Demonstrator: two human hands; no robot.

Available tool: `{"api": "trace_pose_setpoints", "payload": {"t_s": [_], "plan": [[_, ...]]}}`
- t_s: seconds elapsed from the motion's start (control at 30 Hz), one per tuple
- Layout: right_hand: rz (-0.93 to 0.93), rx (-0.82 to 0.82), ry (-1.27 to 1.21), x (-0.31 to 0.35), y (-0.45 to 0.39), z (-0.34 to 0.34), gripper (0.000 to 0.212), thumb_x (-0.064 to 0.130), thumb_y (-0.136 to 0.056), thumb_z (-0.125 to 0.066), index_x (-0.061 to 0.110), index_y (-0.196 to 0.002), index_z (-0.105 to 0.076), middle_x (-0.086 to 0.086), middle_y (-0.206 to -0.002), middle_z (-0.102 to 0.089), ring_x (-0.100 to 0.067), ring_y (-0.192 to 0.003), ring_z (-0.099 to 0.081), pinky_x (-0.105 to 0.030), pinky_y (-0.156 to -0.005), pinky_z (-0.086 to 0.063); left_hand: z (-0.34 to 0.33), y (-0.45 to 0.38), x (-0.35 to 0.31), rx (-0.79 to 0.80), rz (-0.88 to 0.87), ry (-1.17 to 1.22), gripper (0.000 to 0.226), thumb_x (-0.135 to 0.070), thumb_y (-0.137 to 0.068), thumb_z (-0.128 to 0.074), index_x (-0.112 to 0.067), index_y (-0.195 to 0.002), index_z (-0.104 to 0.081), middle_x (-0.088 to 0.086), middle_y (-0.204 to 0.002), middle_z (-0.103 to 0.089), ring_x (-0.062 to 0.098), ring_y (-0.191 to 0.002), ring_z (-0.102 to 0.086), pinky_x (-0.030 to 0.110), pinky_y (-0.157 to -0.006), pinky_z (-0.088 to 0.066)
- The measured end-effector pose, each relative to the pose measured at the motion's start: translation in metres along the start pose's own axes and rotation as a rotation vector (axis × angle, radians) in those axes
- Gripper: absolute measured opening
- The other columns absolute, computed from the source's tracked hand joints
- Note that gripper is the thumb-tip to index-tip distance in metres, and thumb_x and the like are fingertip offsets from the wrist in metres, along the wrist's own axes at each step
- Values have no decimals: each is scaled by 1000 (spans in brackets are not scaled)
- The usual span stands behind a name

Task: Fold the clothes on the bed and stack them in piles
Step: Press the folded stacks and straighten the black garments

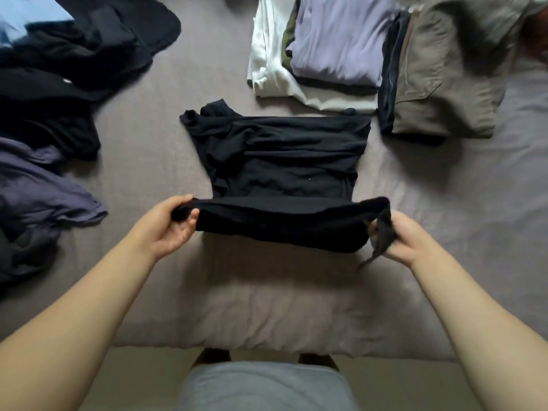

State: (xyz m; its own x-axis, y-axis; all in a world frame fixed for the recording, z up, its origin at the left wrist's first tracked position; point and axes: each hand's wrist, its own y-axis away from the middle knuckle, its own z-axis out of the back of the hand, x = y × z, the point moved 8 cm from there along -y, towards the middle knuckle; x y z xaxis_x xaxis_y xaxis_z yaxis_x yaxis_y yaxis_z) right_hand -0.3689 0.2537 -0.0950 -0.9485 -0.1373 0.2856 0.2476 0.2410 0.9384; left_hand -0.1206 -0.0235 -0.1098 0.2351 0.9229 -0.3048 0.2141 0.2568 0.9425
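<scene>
The left hand and right hand each pinch a near corner of the black top, lifting its near edge; bare bed lies nearer, folded piles beyond.

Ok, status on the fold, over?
Left hand and right hand each grip the black top by its near edge, lifted off the bed. Nothing in the way.

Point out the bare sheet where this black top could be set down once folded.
Bare bed sheet lies between the black top and the unfolded heap on the left, and to the right below the khaki pile. The far right is crowded with the lavender pile.
</scene>
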Motion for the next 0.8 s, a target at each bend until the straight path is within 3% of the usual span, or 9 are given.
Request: {"api": "trace_pose_setpoints", "payload": {"t_s": [0.07,0.13,0.27,0.37,0.43,0.5,0.6,0.7,0.8], "plan": [[23,77,-112,43,-11,-37,18,-7,-66,-73,4,-76,-63,-4,-56,-63,-5,-39,-58,-17,-36,-44,-29,-10,-34,45,-14,90,21,-16,-97,-47,-12,-78,-55,-4,-50,-61,2,-44,-61,10,-42,-46],[26,136,-173,77,-34,-61,58,-22,-18,-84,-3,-70,-67,-10,-61,-66,-12,-44,-64,-22,-40,-49,-53,-26,-68,53,-59,210,22,-12,-97,-46,-7,-78,-55,0,-53,-64,6,-47,-64,13,-47,-50],[102,-32,-187,114,-70,-84,44,-19,-67,-58,-3,-107,-62,-21,-85,-70,-29,-72,-71,-35,-67,-59,-98,-58,-114,94,-163,372,36,-30,-101,-42,4,-103,-53,15,-95,-68,21,-96,-68,27,-78,-56],[137,-176,-345,110,-93,-80,35,11,-99,-38,1,-130,-51,-20,-126,-57,-33,-116,-56,-42,-97,-47,-108,-88,-113,-19,-249,-12,46,-42,-99,-43,-13,-135,-41,5,-117,-58,19,-110,-59,33,-97,-48],[185,-148,-446,105,-99,-83,32,16,-100,-36,-3,-118,-55,-21,-127,-54,-33,-122,-53,-42,-98,-45,-97,-97,-114,-251,-424,-359,31,-35,-95,-54,-18,-121,-52,2,-105,-57,17,-95,-58,29,-86,-50],[232,-100,-487,102,-99,-83,23,8,-98,-34,-4,-96,-53,-21,-117,-56,-31,-120,-54,-40,-92,-49,-84,-98,-114,-434,-568,-604,52,-36,-85,-66,-18,-131,-47,3,-123,-51,20,-110,-52,32,-99,-44],[369,-133,-368,105,-101,-63,25,-3,-95,-33,-2,-114,-49,-8,-111,-55,-22,-118,-51,-36,-86,-53,-68,-101,-102,-574,-522,-785,85,-47,-75,-73,-24,-146,-30,7,-143,-31,28,-133,-29,35,-111,-27],[552,-286,31,112,-103,-39,70,4,-89,-56,8,-149,-21,-3,-152,-32,-9,-111,-46,-12,-78,-48,-62,-110,-98,-581,-478,-755,83,-52,-77,-69,-24,-145,-30,9,-145,-32,31,-134,-30,36,-111,-27],[534,-368,380,108,-114,-40,110,32,-63,-86,11,-150,-21,-6,-153,-31,-16,-127,-46,-25,-101,-43,-64,-128,-104,-455,-517,-529,85,-49,-75,-70,-20,-145,-31,6,-144,-40,27,-128,-44,39,-109,-36]]}}
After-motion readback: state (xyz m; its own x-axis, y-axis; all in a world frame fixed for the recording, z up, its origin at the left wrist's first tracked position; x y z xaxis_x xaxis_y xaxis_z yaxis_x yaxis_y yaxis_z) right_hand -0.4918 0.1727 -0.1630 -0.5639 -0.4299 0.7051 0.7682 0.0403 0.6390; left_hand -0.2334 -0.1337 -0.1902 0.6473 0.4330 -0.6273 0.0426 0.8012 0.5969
